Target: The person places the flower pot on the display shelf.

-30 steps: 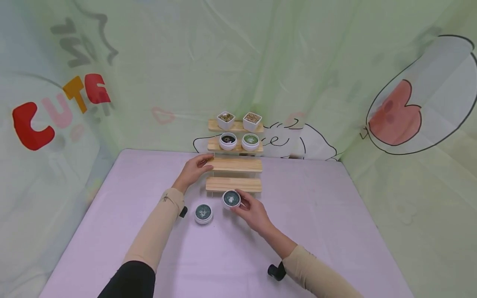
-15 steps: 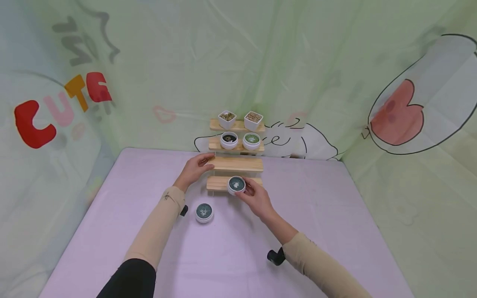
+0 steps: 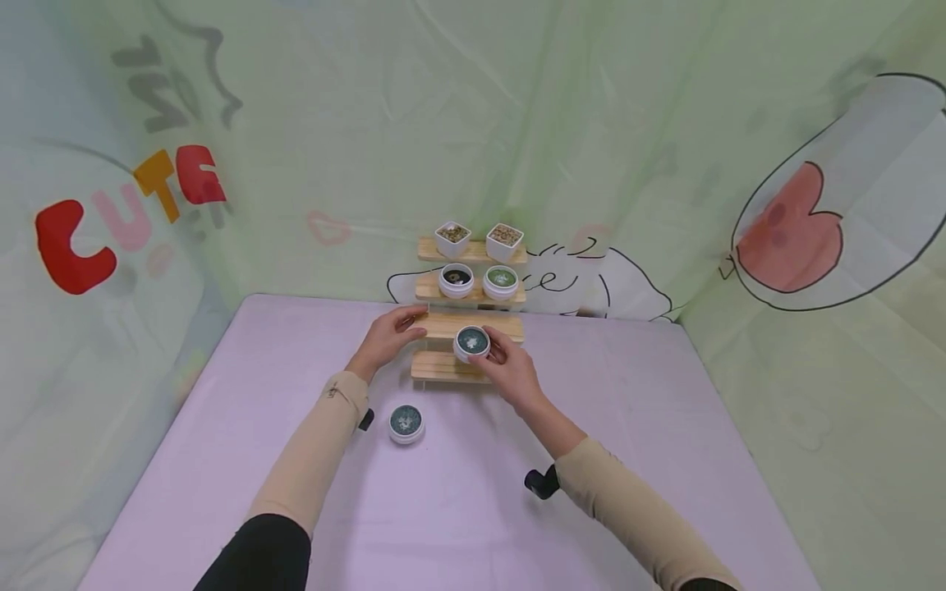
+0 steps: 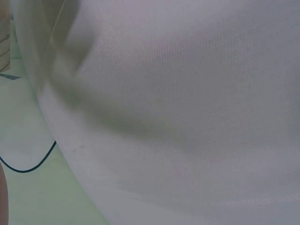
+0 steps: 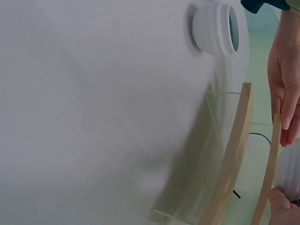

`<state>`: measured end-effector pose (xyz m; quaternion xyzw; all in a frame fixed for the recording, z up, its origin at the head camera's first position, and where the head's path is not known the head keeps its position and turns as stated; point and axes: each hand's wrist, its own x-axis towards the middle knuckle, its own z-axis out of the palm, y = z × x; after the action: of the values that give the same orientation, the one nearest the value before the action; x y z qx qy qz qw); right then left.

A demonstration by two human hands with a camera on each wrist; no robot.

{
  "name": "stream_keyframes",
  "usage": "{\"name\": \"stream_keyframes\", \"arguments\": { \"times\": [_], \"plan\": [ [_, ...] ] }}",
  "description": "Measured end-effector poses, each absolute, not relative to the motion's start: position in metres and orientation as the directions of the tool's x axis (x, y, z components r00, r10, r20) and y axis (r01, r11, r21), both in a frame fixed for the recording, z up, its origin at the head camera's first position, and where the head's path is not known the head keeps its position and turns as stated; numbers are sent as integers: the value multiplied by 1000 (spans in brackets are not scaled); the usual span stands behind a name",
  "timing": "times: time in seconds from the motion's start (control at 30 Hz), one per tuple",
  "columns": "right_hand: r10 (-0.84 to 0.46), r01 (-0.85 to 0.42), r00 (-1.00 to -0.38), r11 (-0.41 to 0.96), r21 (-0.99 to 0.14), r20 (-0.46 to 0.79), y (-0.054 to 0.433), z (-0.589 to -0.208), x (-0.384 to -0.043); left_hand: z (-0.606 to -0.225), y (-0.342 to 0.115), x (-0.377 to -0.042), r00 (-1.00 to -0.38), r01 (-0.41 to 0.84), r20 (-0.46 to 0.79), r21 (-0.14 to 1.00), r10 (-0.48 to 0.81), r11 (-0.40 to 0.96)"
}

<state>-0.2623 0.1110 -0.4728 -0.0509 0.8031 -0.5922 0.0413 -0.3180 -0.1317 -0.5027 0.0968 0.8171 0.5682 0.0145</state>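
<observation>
A stepped wooden display stand (image 3: 443, 369) rises against the back wall. My left hand (image 3: 384, 336) holds the left end of its second shelf from the bottom, thumb in front and fingers behind; the right wrist view shows the same hand (image 5: 287, 79) at the shelf's end. My right hand (image 3: 513, 373) pinches a round white jar (image 3: 471, 341) with a dark teal top from its right side. That jar overlaps the second shelf in the head view. Another such jar (image 3: 406, 422) stands on the table, in front of the stand.
Two square white pots, one of them a pot of pale grains (image 3: 506, 238), stand on the top shelf. Below sit two round jars, one with a green top (image 3: 502, 281), one dark (image 3: 456, 278). The lilac tablecloth (image 3: 628, 460) meets printed curtain walls (image 3: 628, 123).
My right hand has carried the teal-topped jar up and away from me, from in front of the bottom shelf to over the second shelf. The left hand stays at the stand.
</observation>
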Motion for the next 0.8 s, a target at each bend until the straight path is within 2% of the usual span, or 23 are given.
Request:
{"name": "stream_keyframes", "arguments": {
  "times": [0.47, 0.8],
  "plan": [
    [-144, -87, -988, 231, -969, 54, 99, -463, -285, -501, -132, -317, -978, 151, 96, 937, 183, 314],
    [-115, -39, -993, 319, -947, 3, 92, -470, -299, -506, -132, -321, -983, 127, 72, 927, 167, 354]
  ]
}}
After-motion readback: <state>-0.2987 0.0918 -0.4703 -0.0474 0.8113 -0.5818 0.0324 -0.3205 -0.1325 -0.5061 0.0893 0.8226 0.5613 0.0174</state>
